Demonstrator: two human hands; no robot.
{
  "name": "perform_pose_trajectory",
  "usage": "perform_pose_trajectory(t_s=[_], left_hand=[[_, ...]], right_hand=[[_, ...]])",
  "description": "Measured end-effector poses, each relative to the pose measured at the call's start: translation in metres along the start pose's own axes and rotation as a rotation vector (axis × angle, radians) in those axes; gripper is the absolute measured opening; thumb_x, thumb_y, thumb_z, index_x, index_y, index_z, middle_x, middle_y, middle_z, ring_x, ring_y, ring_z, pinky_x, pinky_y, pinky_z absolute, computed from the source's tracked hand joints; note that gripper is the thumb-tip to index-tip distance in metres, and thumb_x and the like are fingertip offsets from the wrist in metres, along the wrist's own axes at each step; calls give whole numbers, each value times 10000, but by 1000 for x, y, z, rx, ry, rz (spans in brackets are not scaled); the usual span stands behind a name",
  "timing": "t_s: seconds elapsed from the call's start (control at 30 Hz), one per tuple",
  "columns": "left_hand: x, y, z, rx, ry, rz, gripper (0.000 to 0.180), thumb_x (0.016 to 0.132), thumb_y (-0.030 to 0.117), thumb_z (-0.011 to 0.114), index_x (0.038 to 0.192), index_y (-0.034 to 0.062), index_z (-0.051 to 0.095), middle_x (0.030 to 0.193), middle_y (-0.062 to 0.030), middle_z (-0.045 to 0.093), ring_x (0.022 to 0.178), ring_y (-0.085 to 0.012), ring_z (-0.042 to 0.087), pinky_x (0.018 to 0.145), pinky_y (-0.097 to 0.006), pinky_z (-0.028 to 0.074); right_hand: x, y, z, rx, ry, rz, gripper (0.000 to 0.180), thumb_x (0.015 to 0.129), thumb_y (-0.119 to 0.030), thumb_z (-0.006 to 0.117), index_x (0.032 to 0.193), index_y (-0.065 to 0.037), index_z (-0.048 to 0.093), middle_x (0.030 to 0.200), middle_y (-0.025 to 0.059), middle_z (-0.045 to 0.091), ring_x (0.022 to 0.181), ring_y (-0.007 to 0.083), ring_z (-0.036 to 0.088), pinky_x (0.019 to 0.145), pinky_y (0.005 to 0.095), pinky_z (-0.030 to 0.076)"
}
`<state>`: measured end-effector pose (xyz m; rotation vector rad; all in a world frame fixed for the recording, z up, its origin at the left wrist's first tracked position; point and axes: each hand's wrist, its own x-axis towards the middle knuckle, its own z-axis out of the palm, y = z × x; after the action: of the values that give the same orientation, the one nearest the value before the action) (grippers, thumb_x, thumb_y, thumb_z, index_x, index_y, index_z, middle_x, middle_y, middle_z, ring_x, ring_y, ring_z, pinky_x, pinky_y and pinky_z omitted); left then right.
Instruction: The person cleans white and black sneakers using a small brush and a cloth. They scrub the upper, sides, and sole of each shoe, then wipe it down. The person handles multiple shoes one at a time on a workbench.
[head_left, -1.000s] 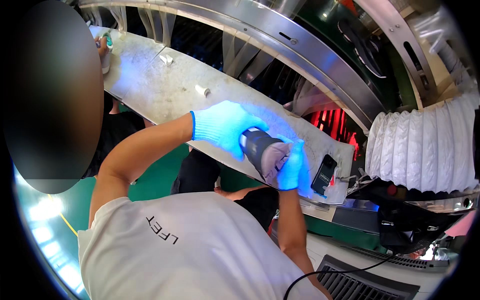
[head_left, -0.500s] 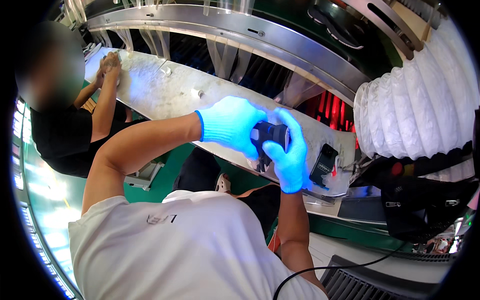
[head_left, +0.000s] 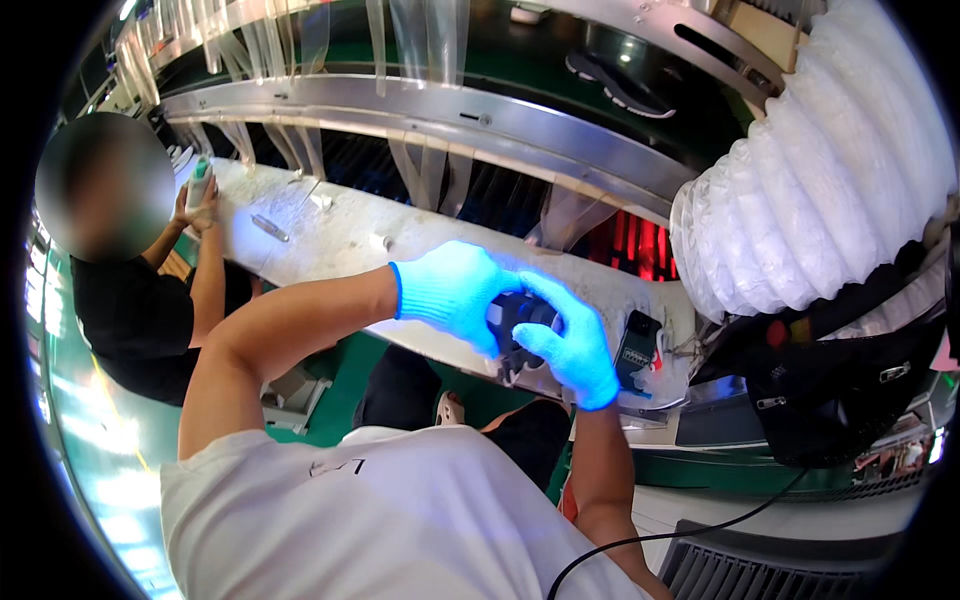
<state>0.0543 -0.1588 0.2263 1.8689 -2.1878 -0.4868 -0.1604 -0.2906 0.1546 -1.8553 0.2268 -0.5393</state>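
Observation:
My left hand (head_left: 452, 295), in a white knit glove that glows blue in the light, is closed around the left side of a compact dark object (head_left: 512, 312). My right hand (head_left: 575, 350), gloved the same way, curls over its right side with the thumb across the front. Fingers cover much of the object, so its kind is unclear; a small grey patch shows on it. Both hands hold it above the front edge of the pale workbench (head_left: 340, 235). Right of my right hand, a dark phone (head_left: 637, 350) lies on the bench.
Behind the bench runs a metal-railed machine (head_left: 420, 105) with clear plastic strips and a red glow. A dark shoe sole (head_left: 620, 85) lies beyond it. A white ribbed duct (head_left: 800, 180) bulges at right, above a black bag (head_left: 830, 400). At left, a co-worker's hands (head_left: 200, 205) hold a pale green-and-white item.
My view has shifted, so the bench sits lower. I still hold the dark object, turned slightly. The co-worker has raised the pale item, and a slim tool now shows on the bench.

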Motion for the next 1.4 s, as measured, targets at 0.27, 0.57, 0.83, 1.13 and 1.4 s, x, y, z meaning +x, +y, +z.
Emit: perform_pose_trajectory(t_s=[0.27, 0.57, 0.83, 1.13, 1.4], left_hand=[[-3, -51, 51, -281, 565, -7, 1172, 674, 418, 1049, 1642, 28, 517, 1699, -251, 501, 1479, -416, 609, 1175, -477, 549], [3, 2, 208, -1149, 930, -366, 1053, 863, 138, 929, 1716, -53, 343, 1473, -248, 711, 1309, -290, 729, 1096, -416, 594], [-151, 22, 265, -1131, 524, -381, 1124, 815, 213, 1010, 1712, -27, 377, 1580, -195, 660, 1416, -239, 668, 1202, -412, 534], [-180, 35, 282, -1128, 467, -659, 1013, 764, 198, 1010, 1629, 50, 504, 1548, -179, 659, 1347, -286, 708, 1123, -412, 591], [-157, 17, 232, -292, 574, -157, 627, 699, 204, 1007, 1247, 132, 710, 1258, -106, 730, 1006, -336, 754, 831, -420, 622]], right_hand=[[14, 11, 53, 274, 769, 143, 419, 1029, -149, 788, 1395, 42, 724, 1132, 34, 757, 940, 90, 674, 832, 257, 568], [-1, 7, 103, -57, 821, 15, 353, 988, -133, 834, 1288, 3, 709, 1228, 121, 708, 1097, 208, 688, 1011, 367, 560], [-127, -35, 144, -302, 269, 19, 608, 787, -127, 950, 1329, 10, 711, 1265, 192, 675, 1129, 352, 704, 992, 441, 590], [-146, 38, 156, -174, 192, 148, 585, 775, -80, 958, 1317, -22, 746, 1210, 186, 704, 1071, 368, 748, 925, 437, 633], [-150, 22, 150, -230, 100, 204, 656, 794, -106, 955, 1407, -43, 727, 1307, 180, 661, 1123, 358, 727, 933, 429, 622]])
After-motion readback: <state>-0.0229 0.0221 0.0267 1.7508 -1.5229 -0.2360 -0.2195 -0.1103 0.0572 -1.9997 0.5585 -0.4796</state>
